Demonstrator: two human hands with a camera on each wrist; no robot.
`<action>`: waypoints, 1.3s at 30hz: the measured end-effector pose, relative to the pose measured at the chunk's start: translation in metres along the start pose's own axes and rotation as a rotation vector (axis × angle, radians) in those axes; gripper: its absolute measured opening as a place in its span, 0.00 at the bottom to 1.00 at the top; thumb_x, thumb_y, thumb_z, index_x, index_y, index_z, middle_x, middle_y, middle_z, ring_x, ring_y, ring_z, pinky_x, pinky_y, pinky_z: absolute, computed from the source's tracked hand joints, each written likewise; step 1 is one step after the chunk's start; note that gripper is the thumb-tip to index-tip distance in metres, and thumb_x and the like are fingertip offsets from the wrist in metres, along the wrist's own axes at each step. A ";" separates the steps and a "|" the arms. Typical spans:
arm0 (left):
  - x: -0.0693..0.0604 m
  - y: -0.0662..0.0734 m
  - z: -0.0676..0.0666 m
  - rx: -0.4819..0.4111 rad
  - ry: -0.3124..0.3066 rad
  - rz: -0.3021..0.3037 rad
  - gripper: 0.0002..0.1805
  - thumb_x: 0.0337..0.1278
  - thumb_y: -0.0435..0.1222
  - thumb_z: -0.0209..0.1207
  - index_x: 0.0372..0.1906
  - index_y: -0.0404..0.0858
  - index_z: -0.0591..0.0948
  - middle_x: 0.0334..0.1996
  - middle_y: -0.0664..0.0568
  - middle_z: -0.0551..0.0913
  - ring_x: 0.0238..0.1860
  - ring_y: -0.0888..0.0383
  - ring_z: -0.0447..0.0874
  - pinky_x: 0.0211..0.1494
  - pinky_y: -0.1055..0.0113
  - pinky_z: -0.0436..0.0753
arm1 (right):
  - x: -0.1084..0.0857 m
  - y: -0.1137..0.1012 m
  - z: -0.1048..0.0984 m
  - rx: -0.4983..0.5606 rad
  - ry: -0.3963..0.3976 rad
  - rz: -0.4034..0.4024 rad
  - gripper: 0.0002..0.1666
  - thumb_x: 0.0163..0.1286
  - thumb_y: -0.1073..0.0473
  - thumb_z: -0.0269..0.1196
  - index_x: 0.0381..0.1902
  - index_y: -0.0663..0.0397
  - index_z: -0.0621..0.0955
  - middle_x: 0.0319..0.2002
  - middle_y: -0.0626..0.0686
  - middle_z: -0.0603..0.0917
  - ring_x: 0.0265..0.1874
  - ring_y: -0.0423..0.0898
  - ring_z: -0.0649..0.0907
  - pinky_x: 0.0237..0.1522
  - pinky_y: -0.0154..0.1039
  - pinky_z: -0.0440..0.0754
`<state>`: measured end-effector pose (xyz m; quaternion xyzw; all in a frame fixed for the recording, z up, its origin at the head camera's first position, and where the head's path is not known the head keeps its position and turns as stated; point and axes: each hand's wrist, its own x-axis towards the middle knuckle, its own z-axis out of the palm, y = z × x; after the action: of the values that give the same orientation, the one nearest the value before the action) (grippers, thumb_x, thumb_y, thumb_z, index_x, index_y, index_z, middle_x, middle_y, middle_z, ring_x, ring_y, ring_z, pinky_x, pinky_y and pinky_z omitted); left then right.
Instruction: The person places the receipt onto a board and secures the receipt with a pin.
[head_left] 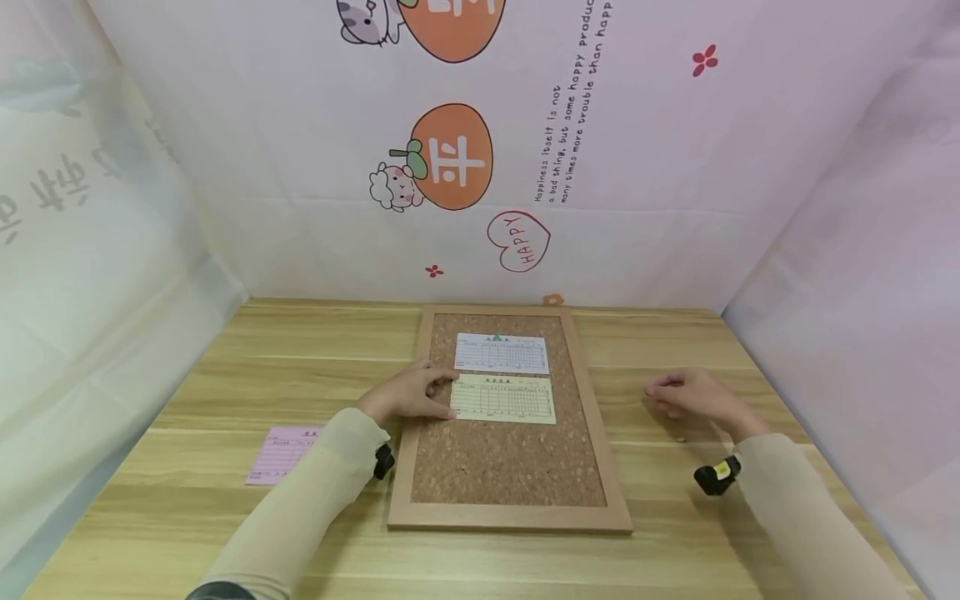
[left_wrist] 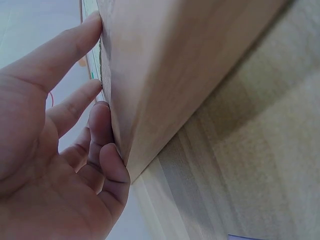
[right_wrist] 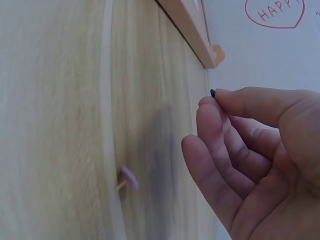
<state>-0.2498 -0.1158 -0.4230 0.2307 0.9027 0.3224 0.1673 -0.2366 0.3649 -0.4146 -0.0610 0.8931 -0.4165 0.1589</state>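
A yellow form slip (head_left: pixel 504 400) lies on the cork board (head_left: pixel 510 467), below a white form slip (head_left: pixel 501 357) with a green thumbtack (head_left: pixel 497 337) at its top edge. With thumb and index fingertips my left hand (head_left: pixel 408 393) rests on the left edge of the yellow slip. In the left wrist view, the other fingers of the left hand (left_wrist: pixel 60 130) bend beside the wooden frame. Right of the board, above the table, my right hand (head_left: pixel 697 396) pinches a small dark thumbtack (right_wrist: pixel 213 93) between thumb and finger; most of it is hidden.
A pink thumbtack (right_wrist: pixel 129 178) lies on the wooden table (head_left: pixel 675 517) under the right hand. To the left, a pink form slip (head_left: pixel 279 456) is partly covered by the left forearm. A printed cloth (head_left: pixel 637 233) hangs behind the table, with cloth on both sides.
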 end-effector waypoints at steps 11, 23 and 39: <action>0.000 0.000 0.001 -0.007 -0.004 0.005 0.39 0.55 0.42 0.72 0.71 0.38 0.72 0.47 0.47 0.70 0.44 0.52 0.67 0.47 0.58 0.72 | 0.008 -0.018 0.010 0.031 -0.020 -0.036 0.24 0.76 0.58 0.60 0.58 0.76 0.77 0.49 0.64 0.84 0.43 0.50 0.85 0.42 0.38 0.84; 0.000 0.000 0.000 -0.022 0.001 -0.005 0.39 0.55 0.42 0.73 0.71 0.37 0.72 0.48 0.46 0.70 0.45 0.52 0.67 0.49 0.58 0.72 | 0.023 -0.042 0.027 0.107 -0.076 -0.041 0.28 0.76 0.56 0.60 0.61 0.76 0.74 0.56 0.68 0.80 0.51 0.57 0.82 0.54 0.48 0.81; 0.001 -0.001 -0.001 -0.001 -0.001 -0.002 0.38 0.54 0.43 0.73 0.70 0.38 0.73 0.48 0.47 0.70 0.45 0.53 0.68 0.49 0.58 0.73 | 0.048 -0.068 0.058 0.133 -0.087 -0.032 0.22 0.75 0.57 0.61 0.57 0.71 0.79 0.49 0.61 0.84 0.43 0.48 0.84 0.48 0.44 0.83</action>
<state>-0.2510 -0.1166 -0.4232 0.2298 0.9027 0.3227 0.1681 -0.2636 0.2670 -0.4088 -0.0828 0.8546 -0.4744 0.1945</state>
